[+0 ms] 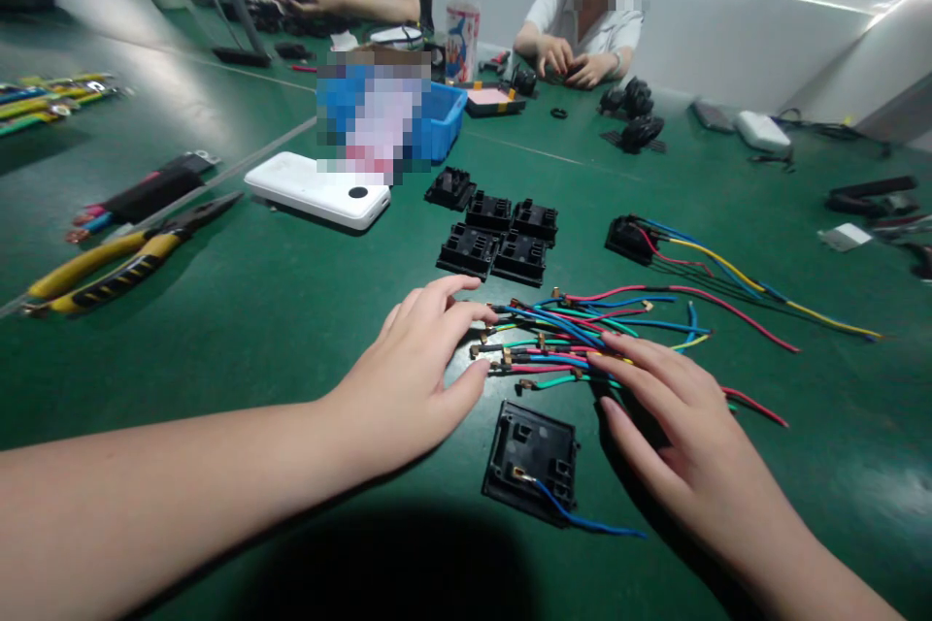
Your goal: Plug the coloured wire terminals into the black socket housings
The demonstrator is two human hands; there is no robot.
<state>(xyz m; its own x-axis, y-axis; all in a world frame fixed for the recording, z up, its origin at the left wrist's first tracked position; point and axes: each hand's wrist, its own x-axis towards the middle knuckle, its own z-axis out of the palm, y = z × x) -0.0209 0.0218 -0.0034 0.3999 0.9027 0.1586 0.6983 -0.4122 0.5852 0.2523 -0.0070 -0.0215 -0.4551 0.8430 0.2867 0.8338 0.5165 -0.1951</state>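
Observation:
A loose bundle of red, blue, green and yellow wires with brass terminals lies on the green table. My left hand is open, its curved fingertips at the terminal ends of the bundle. From the other side my right hand rests its outstretched fingers over the wires, gripping none that I can see. Below the bundle lies a black plastic socket housing, inner side up, with a blue wire fitted by its terminal. Several similar black housings are grouped beyond my left hand.
Another housing with wires attached lies at right. Yellow-handled pliers, a thick cable piece and a white power bank are at left. Behind stand a blue bin and a bottle; two people sit across the table.

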